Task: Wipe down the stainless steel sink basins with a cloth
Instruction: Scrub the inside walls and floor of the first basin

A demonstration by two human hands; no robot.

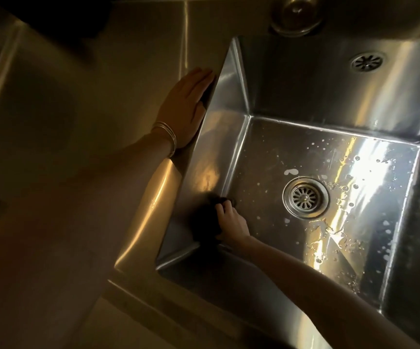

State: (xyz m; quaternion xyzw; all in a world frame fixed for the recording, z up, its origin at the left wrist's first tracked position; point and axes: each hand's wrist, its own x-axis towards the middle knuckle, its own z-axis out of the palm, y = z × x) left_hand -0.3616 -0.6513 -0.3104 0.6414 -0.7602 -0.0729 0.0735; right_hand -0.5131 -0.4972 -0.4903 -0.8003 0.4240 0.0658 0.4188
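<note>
Dim yellow light falls across a steel counter [128, 59] with a deep square sink basin [304, 79] set into it, a round tap base [296, 13] behind its far edge, an overflow grille [366, 62] on its far wall and a drain [304, 197] in the middle of its wet, droplet-spotted floor. On the counter's surface along the basin's left edge the left hand [186, 107] lies flat with its fingers straight and holds nothing, thin bangles [166, 136] round its wrist. Down inside, the right hand [231, 222] curls its fingers round a dark cloth [204, 222] pressed where the floor meets the left wall, near the basin's near left corner.
</note>
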